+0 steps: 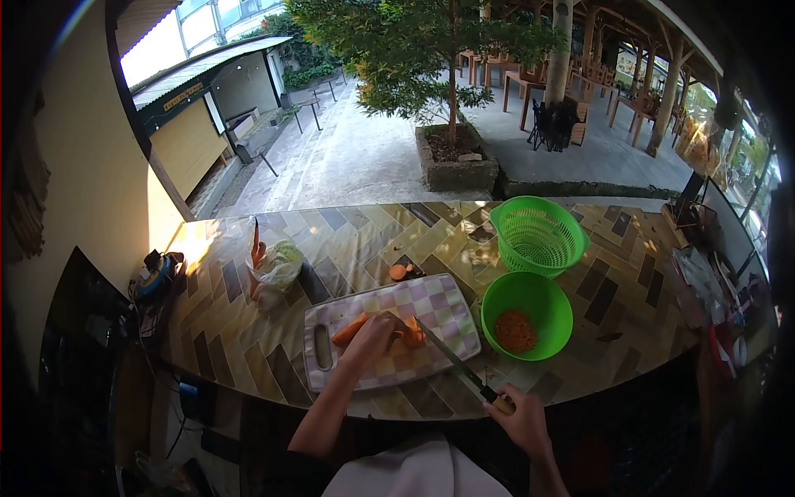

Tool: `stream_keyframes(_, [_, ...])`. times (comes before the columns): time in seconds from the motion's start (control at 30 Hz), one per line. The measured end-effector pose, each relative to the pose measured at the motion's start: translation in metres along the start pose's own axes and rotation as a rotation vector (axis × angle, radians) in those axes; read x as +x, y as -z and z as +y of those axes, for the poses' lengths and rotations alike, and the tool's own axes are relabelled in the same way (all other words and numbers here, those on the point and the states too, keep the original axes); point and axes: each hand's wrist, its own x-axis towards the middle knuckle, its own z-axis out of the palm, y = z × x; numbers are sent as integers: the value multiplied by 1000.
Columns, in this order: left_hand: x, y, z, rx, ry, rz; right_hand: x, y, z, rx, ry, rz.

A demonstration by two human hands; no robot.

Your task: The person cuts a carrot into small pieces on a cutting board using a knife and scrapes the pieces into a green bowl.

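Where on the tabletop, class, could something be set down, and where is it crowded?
Bare tabletop lies left of the cutting board, nearer the wearer than the plastic bag, and right of the green bowl, short of the clutter at the right edge. Crowded: the board, with left hand, carrot and knife blade, and where bowl and colander sit close together.

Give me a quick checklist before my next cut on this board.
1. Knife held by its handle in right hand: ok.
2. Carrot on the cutting board, left hand over it: ok.
3. Blade safely clear of left hand: cannot tell from this angle.
4. Green bowl upright with room left: ok, orange bits low inside.
5. All orange pieces on the board: not ok, some lie just beyond it.
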Motion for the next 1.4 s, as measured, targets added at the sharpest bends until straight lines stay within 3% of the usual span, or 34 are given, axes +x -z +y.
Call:
stream_keyframes(0.1, [0, 5, -1, -49, 89, -74, -2, -3, -1, 22, 12, -4])
stream_keyframes(0.5, [-2, 6, -7, -39, 74, -64, 2, -7, 1, 31, 0, -7])
stream_keyframes(0.7, [-1, 24, 26, -179, 354, -54, 8, -11, -1, 14, 21, -25])
stream_keyframes(0.87, [-15, 35, 38, -277, 413, 37, 10, -15, -4, 68, 0, -63])
stream_keyframes(1.0, [-47, 47, 31, -305, 391, 219, 11, -17, -11, 54, 5, -243])
stream_keyframes(1.17, [-93, 56, 18, -163, 504, 235, 19, -42, -23, -6, 79, -447])
stream_keyframes(1.4, [-110, 36, 27, -90, 549, 257, 28, -55, -39, -42, 114, -343])
